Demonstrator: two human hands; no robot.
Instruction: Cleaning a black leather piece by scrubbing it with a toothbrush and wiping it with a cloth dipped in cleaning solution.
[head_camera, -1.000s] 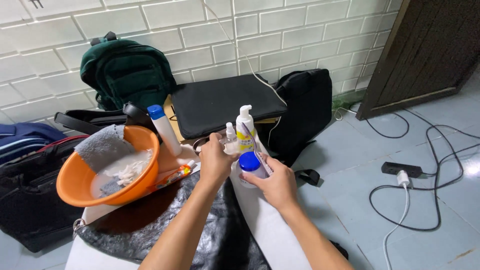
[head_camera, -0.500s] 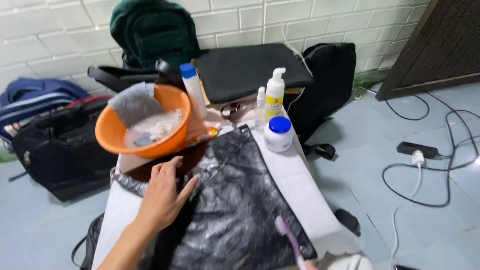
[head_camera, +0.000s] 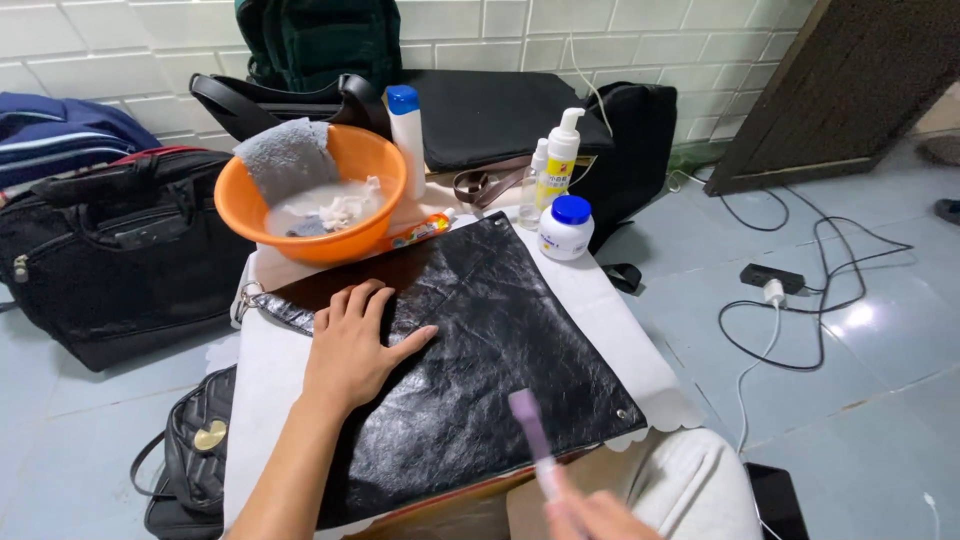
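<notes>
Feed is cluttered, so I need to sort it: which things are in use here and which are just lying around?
In use: left hand flat on crinkled black leather bag; right hand holding blurred purple brush.
Lying about: orange plastic basin, blue-lidded white jar, white pump bottle, black floor cables.

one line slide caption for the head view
Left hand flat on black leather bag, right hand holding a blurred purple brush, orange basin behind.
</notes>
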